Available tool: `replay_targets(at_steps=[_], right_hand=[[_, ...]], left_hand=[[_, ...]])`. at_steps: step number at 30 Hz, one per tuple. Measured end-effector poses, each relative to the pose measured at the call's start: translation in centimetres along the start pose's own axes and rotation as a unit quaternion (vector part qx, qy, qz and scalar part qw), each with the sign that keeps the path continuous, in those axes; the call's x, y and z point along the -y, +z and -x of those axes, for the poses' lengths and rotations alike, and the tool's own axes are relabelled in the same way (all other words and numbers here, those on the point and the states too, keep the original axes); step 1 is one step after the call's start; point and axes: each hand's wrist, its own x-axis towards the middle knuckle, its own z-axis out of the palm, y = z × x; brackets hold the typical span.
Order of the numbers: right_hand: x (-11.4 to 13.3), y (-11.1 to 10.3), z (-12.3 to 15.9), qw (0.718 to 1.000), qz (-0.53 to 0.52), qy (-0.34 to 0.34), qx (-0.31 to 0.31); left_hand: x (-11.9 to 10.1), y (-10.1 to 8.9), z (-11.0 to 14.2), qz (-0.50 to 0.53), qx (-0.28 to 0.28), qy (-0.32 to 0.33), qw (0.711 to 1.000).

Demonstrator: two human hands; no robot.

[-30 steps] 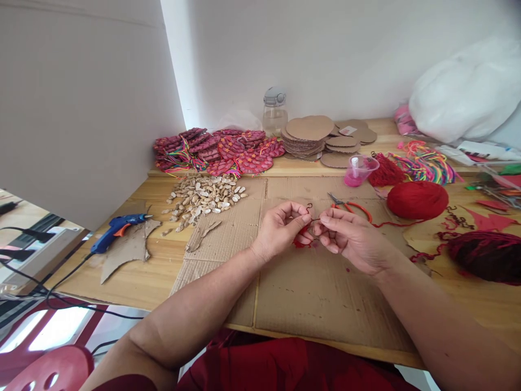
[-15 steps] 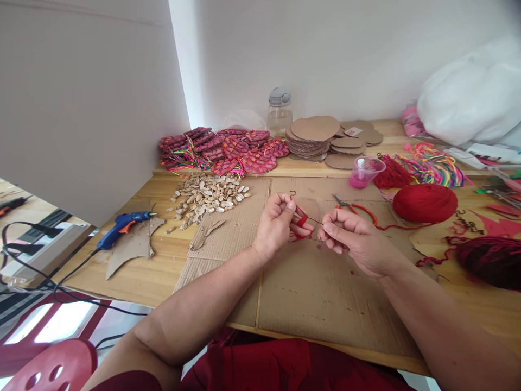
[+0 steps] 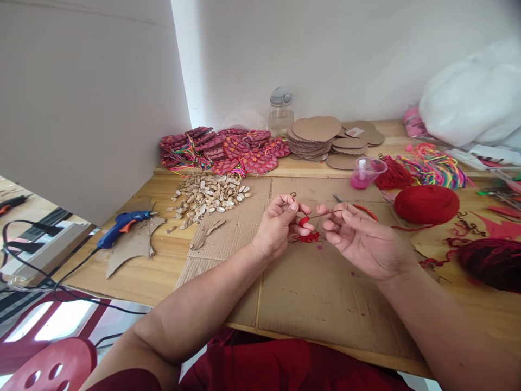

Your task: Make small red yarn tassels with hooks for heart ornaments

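Note:
My left hand [image 3: 280,222] is closed, thumb against forefinger, on a thin dark yarn strand [image 3: 315,218]. A curled dark end rises above those fingertips. Bright red yarn [image 3: 304,221] sits at the same fingers, and a red fringe [image 3: 308,237] shows just below them; whether the fringe hangs or lies on the cardboard I cannot tell. The strand runs rightward to my right hand [image 3: 360,233], which pinches it between thumb and forefinger, its other fingers loosely bent. Behind my right hand lie orange-handled pliers or cutters [image 3: 366,212], partly hidden.
Cardboard [image 3: 301,293] covers the table's middle. Peanut shells [image 3: 209,195] and a blue glue gun [image 3: 122,228] lie left. Red yarn [image 3: 426,205] and dark yarn balls [image 3: 490,264] sit right, near a plastic cup [image 3: 366,172]. Cardboard discs [image 3: 315,130] and a bottle [image 3: 280,111] stand behind.
My right hand has turned and shifted slightly, its fingers loosening, with the strand drawn up higher. The red yarn at my left fingers looks more gathered, and the fringe shows more plainly.

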Motion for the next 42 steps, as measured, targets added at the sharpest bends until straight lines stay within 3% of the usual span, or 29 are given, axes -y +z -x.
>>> replay_targets(at_steps=[5, 17, 23, 28, 32, 37, 42], right_hand=[[-0.7, 0.5, -0.1, 0.999, -0.026, 0.026, 0.013], [-1.4, 0.9, 0.0, 0.995, 0.071, 0.038, 0.059], [-1.9, 0.8, 0.0, 0.992, 0.096, 0.036, 0.067], [-1.3, 0.0, -0.3, 0.991, 0.129, -0.013, 0.037], [-1.2, -0.2, -0.5, 0.974, 0.216, -0.062, 0.005], [-1.4, -0.1, -0.6, 0.951, 0.276, -0.121, -0.072], [-1.0, 0.2, -0.5, 0.956, 0.258, -0.115, -0.076]], left_hand=[[0.5, 0.3, 0.3, 0.025, 0.012, -0.035, 0.999], [0.1, 0.6, 0.2, -0.007, -0.059, -0.031, 0.998], [0.3, 0.1, -0.2, -0.033, -0.058, -0.029, 0.997], [0.0, 0.0, 0.1, -0.133, 0.009, -0.008, 0.991], [0.3, 0.4, 0.8, -0.222, 0.044, 0.005, 0.974], [0.8, 0.7, 1.1, -0.277, 0.053, 0.020, 0.959], [1.0, 0.7, 1.0, -0.293, 0.050, 0.029, 0.954]])
